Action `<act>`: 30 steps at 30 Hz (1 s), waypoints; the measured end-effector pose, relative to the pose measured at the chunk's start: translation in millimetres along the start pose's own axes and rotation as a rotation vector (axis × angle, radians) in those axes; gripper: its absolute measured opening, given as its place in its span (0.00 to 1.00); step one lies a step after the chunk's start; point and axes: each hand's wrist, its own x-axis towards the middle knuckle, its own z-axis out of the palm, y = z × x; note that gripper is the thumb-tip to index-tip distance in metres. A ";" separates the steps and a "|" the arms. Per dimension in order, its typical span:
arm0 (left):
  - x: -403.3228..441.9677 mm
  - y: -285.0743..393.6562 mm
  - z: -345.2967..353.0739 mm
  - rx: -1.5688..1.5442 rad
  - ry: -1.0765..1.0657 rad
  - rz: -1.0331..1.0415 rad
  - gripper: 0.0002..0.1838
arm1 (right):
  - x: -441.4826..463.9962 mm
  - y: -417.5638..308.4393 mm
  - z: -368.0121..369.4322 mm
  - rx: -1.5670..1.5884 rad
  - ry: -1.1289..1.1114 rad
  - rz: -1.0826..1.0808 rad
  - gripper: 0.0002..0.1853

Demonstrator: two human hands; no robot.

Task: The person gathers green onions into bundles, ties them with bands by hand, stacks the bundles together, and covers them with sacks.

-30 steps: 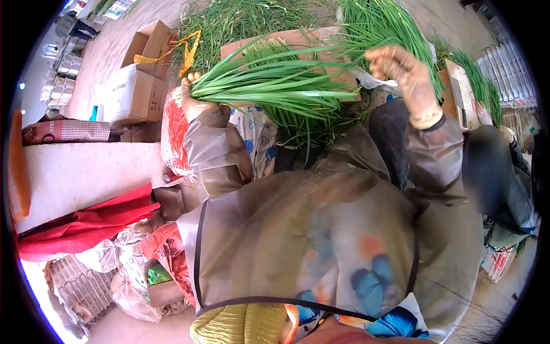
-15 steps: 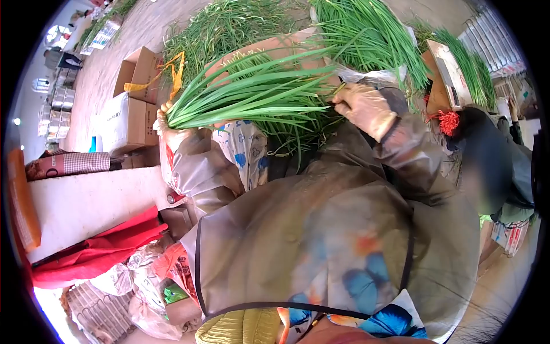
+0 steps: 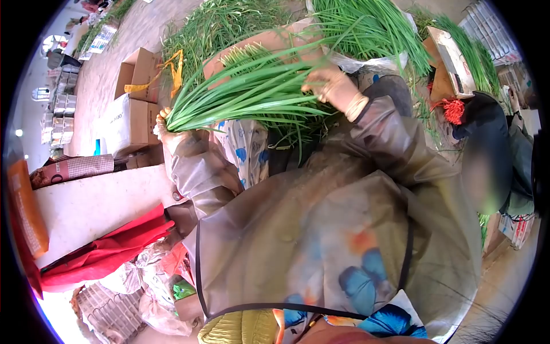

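A bunch of long green stalks [image 3: 246, 97] stretches across my lap area, its base end in my left hand [image 3: 172, 133], whose fingers are wrapped round it. My right hand [image 3: 332, 86], gloved like the left, is at the leafy end of the bunch with its fingers bent together at the leaf tips; what they pinch is too small to make out. Behind the held bunch, a second bunch with pale cut ends [image 3: 243, 54] lies on a brown board [image 3: 215, 66].
Loose greens [image 3: 223, 26] are heaped at the back, and a big pile of long stalks [image 3: 372, 28] lies back right. Cardboard boxes [image 3: 140, 123] and a white bench [image 3: 109, 203] are at the left. A co-worker [image 3: 495, 155] sits at the right edge.
My right hand has come down and leftward from its raised place at the right to the leaf tips. My left hand keeps hold of the bunch. The view has shifted slightly.
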 end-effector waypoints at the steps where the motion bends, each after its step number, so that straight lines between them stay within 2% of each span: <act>1: 2.6 1.6 -5.3 0.008 -0.038 0.003 0.13 | 0.9 -10.4 -6.6 0.094 0.004 -0.008 0.10; 2: -7.4 -4.6 13.2 0.016 0.132 0.034 0.15 | 1.8 -19.6 -16.6 0.145 0.039 -0.058 0.09; 4: 1.1 4.4 3.7 -0.061 0.154 0.016 0.15 | 2.6 -25.7 -33.5 0.239 0.202 -0.117 0.07; 5: 9.8 9.8 -3.4 -0.142 0.170 -0.004 0.15 | 2.9 -22.1 -46.7 0.081 0.135 -0.078 0.05; 7: 8.0 6.1 1.0 -0.105 0.088 -0.025 0.14 | -5.5 -14.5 -54.3 -0.963 0.181 -0.408 0.04; 9: -0.2 1.4 11.6 -0.002 0.189 0.119 0.14 | -20.9 -13.8 -47.6 -0.868 0.069 -0.126 0.05; 10: 0.6 1.4 10.0 -0.004 0.185 0.117 0.14 | -18.2 -6.1 -47.0 -0.892 -0.027 -0.157 0.07; 11: 3.6 3.1 6.6 -0.005 0.183 0.118 0.14 | -19.9 -2.9 -39.8 -0.973 -0.057 -0.186 0.13; 13: 13.4 10.2 -2.6 -0.056 0.228 0.015 0.13 | -22.2 -15.3 -13.0 -1.122 -0.139 0.056 0.20; 15: 24.6 15.8 -17.1 -0.047 0.214 -0.006 0.13 | -20.3 -13.5 7.3 -1.289 -0.174 0.056 0.24; 16: 25.3 16.1 -12.0 -0.044 0.205 -0.024 0.12 | -13.9 -1.0 10.7 -1.257 -0.221 0.042 0.22; 17: 23.9 14.0 -8.9 -0.060 0.260 0.021 0.13 | -11.9 8.8 12.9 -1.155 -0.207 -0.063 0.16; 19: 7.7 4.9 5.9 -0.066 0.216 0.050 0.14 | -6.5 23.2 10.9 -0.475 -0.190 -0.026 0.09; 21: 14.0 5.3 -13.2 0.019 0.133 0.089 0.14 | -9.5 20.0 7.9 0.169 -0.133 0.092 0.07; 22: 21.7 8.3 -21.3 0.031 0.159 0.029 0.14 | -8.8 21.5 8.1 0.190 -0.152 0.002 0.09; 23: 28.1 11.0 -30.1 0.045 0.187 -0.032 0.14 | -8.1 20.9 6.3 0.191 -0.153 0.006 0.09; 24: 24.7 6.8 -29.2 0.092 0.109 -0.044 0.14 | -8.9 12.9 5.2 0.207 -0.087 0.043 0.09; 27: -25.6 -23.3 41.0 0.164 0.161 -0.090 0.15 | -11.1 -7.2 0.1 0.218 0.115 0.073 0.10; 28: 11.1 -14.3 -7.0 0.079 0.092 -0.022 0.12 | -8.8 -7.6 -10.8 0.214 0.168 0.099 0.11; 30: 1.8 -13.8 12.6 0.021 0.172 -0.047 0.12 | -3.2 -4.2 -32.2 0.234 0.307 0.104 0.11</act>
